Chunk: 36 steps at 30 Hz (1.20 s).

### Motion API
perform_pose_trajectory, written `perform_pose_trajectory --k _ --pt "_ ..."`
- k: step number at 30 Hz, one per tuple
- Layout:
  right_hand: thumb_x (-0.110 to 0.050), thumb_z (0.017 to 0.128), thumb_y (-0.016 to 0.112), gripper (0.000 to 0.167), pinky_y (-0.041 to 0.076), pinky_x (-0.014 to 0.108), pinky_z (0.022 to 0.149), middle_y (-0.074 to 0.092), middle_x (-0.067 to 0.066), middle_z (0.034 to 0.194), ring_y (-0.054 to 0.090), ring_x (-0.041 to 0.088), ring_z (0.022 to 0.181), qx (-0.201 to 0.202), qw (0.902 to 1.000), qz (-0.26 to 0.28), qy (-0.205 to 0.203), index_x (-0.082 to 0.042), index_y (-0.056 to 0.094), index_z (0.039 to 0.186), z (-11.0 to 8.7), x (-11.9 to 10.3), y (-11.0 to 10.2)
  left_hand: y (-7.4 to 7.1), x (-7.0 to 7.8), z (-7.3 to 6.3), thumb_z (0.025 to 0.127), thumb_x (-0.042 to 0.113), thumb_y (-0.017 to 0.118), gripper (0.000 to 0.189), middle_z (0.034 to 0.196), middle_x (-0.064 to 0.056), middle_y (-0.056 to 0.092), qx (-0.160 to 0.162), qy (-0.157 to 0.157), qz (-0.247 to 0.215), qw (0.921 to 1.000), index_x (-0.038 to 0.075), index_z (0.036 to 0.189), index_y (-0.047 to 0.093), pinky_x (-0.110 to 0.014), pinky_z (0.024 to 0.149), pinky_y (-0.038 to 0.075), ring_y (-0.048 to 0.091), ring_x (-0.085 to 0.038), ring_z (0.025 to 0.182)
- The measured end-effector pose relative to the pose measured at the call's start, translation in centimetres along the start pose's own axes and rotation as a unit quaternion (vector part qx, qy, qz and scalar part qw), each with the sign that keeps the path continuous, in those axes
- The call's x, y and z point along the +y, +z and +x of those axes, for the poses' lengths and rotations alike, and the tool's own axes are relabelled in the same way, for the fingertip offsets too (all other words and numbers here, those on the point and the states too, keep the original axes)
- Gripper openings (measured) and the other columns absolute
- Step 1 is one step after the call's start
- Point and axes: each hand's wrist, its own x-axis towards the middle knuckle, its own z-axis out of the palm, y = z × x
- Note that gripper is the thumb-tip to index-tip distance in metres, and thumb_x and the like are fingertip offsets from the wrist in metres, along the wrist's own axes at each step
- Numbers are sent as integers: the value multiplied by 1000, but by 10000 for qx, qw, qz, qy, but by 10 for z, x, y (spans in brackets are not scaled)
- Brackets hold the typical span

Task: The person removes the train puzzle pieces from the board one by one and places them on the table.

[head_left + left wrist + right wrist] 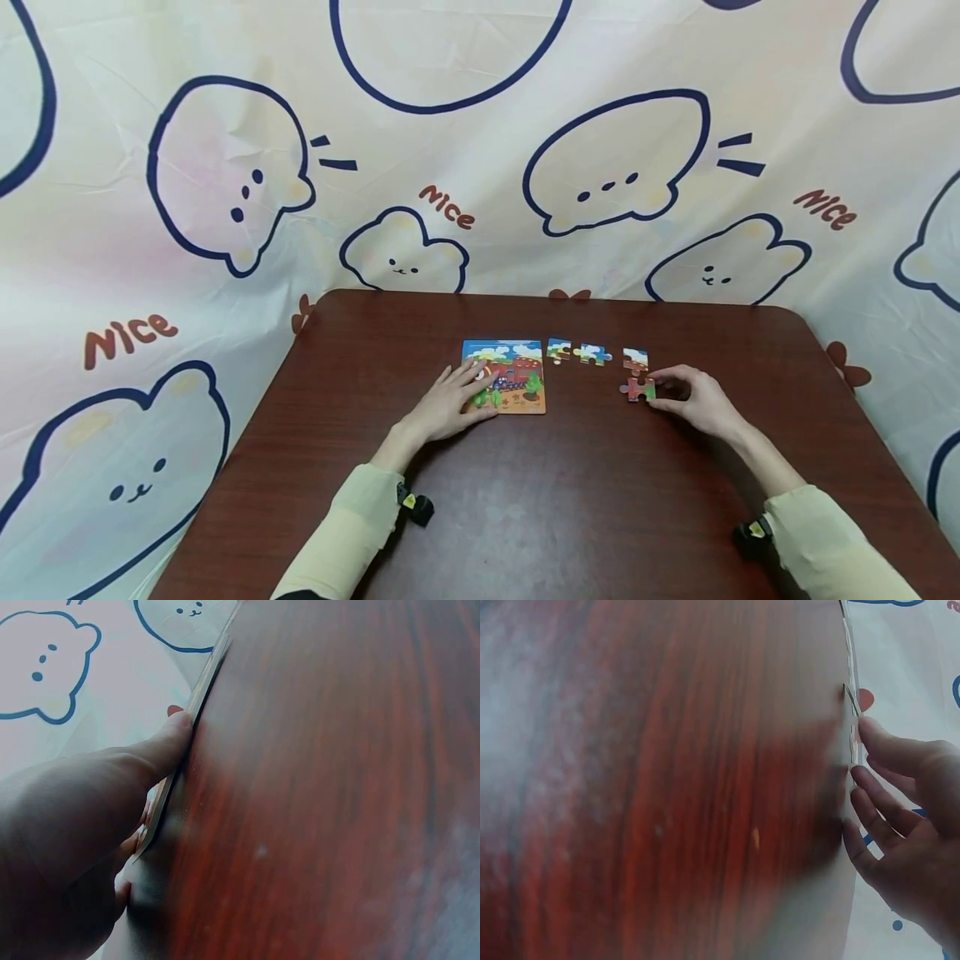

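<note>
1. Head view: a picture board (519, 377) lies flat on the table (480, 483) and serves as landmark below.
2. Step in hand, by judgement: positioning one loose puzzle piece (636, 389). It lies right of the board, well apart from it and about level with its middle.
3. Right hand (701, 401): on the piece's side farther from the board; thumb and forefinger are narrow, pinching the piece's outer end. Right wrist view shows it edge-on, so contact detail is limited.
4. Left hand (450, 401): fingers spread wide, resting across the board's left part. What lies beneath them cannot be told.
5. Right of the board, in order outward: a corner piece (558, 349) just beside its edge, a cloud piece (594, 355), and a third piece (635, 358), close to the pinched one; whether those two touch cannot be told.
6. Next move, by judgement: calls for a light pinch, tabs aligned with the neighbouring piece, board steady.
</note>
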Motion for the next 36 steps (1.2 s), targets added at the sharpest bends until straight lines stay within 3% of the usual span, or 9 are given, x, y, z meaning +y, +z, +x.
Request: perform_pose_trajectory --k 7,23,30,36 --pt "-11 93 89 37 51 30 82 71 18 119 60 25 99 -109 9991 -391 -146 0 78 126 2 -2 1 -2 1 -1 109 52 65 73 183 -8 29 12 -4 -29 10000 23 172 41 -63 140 14 18 -33 174" --pt "-9 92 89 41 52 27 80 72 18 116 64 25 98 96 9996 -266 -89 1 76 130 1 -3 0 -4 1 -4 109 53 65 77 184 -10 26 169 35 -146 9997 18 173 39 -65 140 11 15 -33 174" --pt "-10 94 88 46 51 22 79 75 21 117 67 26 98 297 9995 -113 70 2 71 135 8 -7 0 -11 -3 -10 108 49 68 79 184 -13 26 332 -120 -302 9989 14 172 39 -66 139 12 14 -36 174" --pt "-7 97 84 45 53 17 72 78 22 115 67 8 87 494 9982 343 -69 5 69 137 21 -19 8 -14 -10 -8 108 51 68 83 184 -14 26 385 -246 -190 9988 14 174 34 -67 139 13 15 -35 174"
